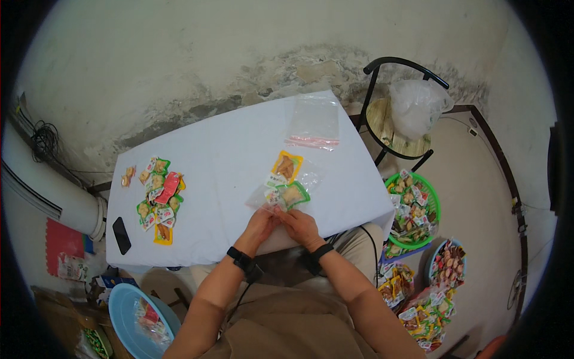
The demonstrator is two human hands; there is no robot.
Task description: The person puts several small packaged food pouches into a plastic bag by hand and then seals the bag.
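My left hand [262,225] and my right hand [301,227] meet at the near edge of a white table [227,155]. Together they grip the near end of a clear zip bag [286,192] lying on the cloth. Inside the bag show a green-edged snack packet [293,194] and smaller packets. A yellow-edged snack packet [286,166] lies just beyond it. Each wrist wears a black band.
A heap of small snack packets [158,197] lies at the table's left, with a black phone [121,234] near the corner. Empty clear bags [313,124] lie at the far edge. To the right stand a chair with a plastic bag [417,107], a green basket [431,206] and more packet-filled bowls.
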